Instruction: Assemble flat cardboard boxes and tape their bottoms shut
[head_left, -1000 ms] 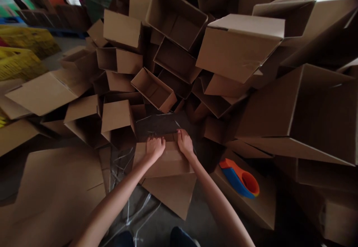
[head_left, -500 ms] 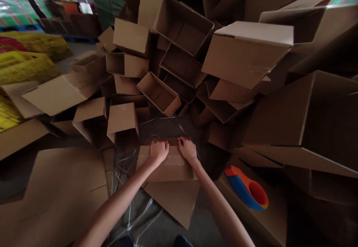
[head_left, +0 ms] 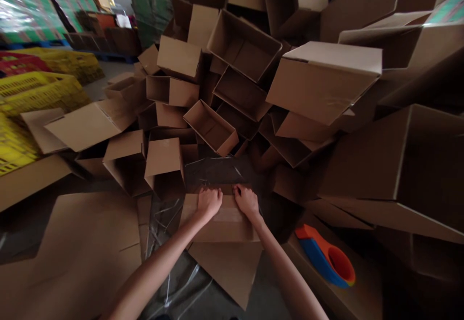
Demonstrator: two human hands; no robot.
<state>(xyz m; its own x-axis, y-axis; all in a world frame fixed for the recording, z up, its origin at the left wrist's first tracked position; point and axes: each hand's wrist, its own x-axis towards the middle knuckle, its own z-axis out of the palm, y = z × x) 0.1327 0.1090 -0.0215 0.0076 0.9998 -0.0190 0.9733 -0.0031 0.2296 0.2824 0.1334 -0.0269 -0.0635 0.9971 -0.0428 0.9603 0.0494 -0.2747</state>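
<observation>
A flattened cardboard box [head_left: 221, 223] lies on the floor in front of me, one flap [head_left: 224, 267] hanging toward me. My left hand [head_left: 209, 203] and my right hand [head_left: 246, 200] rest side by side on its far edge, fingers curled over that edge. Just beyond the hands, a dark sheet with clear tape strips [head_left: 217, 170] lies on the floor.
A tall heap of open cardboard boxes [head_left: 242, 68] rises ahead and to the right. An orange and blue tape dispenser [head_left: 326, 257] lies on cardboard at the right. Flat cardboard sheets [head_left: 79, 242] lie at the left, yellow crates [head_left: 32, 93] beyond. Loose plastic straps [head_left: 170, 271] trail on the floor.
Both hands have stayed on the box's far edge and moved slightly closer together. The view has tilted up a little, so everything sits lower in the picture.
</observation>
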